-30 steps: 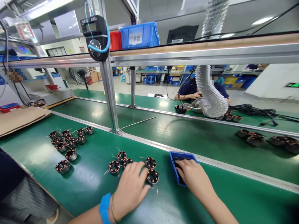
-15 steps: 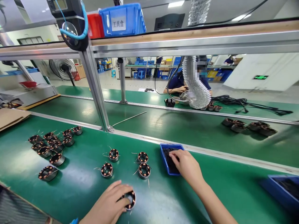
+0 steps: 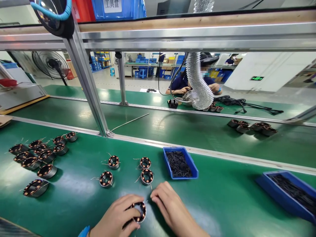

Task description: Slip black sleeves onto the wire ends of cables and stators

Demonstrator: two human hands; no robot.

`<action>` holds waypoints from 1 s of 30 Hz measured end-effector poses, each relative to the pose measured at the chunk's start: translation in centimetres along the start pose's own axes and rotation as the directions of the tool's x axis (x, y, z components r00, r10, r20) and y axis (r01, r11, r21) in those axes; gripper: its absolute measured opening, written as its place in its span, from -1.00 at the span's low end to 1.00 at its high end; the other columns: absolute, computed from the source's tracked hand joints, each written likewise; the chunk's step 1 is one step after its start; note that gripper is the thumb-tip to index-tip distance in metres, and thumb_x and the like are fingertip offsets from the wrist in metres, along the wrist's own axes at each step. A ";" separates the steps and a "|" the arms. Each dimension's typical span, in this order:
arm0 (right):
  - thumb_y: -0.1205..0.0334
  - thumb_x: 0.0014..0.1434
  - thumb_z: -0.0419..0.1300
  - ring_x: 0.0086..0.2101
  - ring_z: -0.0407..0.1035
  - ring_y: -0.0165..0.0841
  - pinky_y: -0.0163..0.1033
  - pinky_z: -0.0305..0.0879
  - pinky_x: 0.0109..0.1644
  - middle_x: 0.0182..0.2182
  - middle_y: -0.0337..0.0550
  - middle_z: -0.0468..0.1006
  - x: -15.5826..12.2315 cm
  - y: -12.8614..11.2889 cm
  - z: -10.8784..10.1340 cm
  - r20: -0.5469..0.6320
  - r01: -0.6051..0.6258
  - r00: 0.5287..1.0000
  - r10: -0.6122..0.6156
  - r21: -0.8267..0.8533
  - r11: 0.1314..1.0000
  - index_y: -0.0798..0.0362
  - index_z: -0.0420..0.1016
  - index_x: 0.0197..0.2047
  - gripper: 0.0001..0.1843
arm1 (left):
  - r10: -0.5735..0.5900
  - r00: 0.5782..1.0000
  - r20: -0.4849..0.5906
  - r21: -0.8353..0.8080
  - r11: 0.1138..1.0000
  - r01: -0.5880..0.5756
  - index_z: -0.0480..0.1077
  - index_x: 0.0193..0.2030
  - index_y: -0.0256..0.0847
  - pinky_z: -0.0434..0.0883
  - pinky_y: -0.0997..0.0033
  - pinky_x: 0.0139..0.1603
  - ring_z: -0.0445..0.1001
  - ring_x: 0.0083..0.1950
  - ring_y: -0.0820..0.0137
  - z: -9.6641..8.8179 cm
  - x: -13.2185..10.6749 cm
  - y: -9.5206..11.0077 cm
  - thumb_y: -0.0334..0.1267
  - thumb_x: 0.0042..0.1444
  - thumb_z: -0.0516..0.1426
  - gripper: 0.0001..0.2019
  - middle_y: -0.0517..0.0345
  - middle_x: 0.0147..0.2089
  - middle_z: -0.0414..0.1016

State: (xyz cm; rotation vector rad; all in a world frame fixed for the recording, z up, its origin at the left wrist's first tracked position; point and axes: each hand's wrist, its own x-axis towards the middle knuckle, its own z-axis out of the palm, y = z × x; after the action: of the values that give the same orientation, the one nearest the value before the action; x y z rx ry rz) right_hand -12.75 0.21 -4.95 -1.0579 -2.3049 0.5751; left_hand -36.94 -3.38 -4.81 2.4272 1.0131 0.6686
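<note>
Your left hand (image 3: 115, 215) curls around a copper-wound stator ring (image 3: 139, 212), its fingers wrapped over the near side. Your right hand (image 3: 170, 205) lies open and empty just to the right, its fingertips almost at the ring. A blue wristband (image 3: 84, 231) shows at your left wrist. The ring sits low on the green counter (image 3: 222, 204), directly under your hands, though your fingers hide part of it.

It looks stiff and fairly dense, and its smooth metal shell could slip. The copper windings and thin lead wires look the most delicate, so the outer shell seems the best place to grip.

Just ahead of your hands stand four more stator rings (image 3: 146, 177), with a loose cluster of stator rings (image 3: 32, 158) farther left. Ahead and right lies a shallow blue plastic tray (image 3: 180, 163) of small black pieces, and a larger blue tray (image 3: 286, 194) sits well right. Beyond an aluminium rail (image 3: 172, 36), a co-worker (image 3: 179, 84) works at the next counter.
</note>
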 end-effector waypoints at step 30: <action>0.39 0.40 0.07 -0.35 0.44 -0.27 -0.20 0.46 -0.29 -0.31 -0.08 0.63 -1.3 0.5 2.3 -0.161 0.274 0.946 -0.281 -0.067 0.959 -0.01 0.51 0.05 -0.73 | -0.105 0.989 -0.100 0.037 0.993 0.109 0.47 -0.13 -0.10 0.50 0.32 0.19 0.54 0.16 0.27 0.7 -0.2 0.1 -0.46 0.19 0.20 -0.82 0.10 0.22 0.52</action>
State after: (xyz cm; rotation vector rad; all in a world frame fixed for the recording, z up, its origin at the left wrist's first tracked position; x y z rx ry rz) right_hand -13.19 -0.92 -7.39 -0.7490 -2.2697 0.3114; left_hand -36.58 -3.72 -5.38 2.3765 1.1990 0.7415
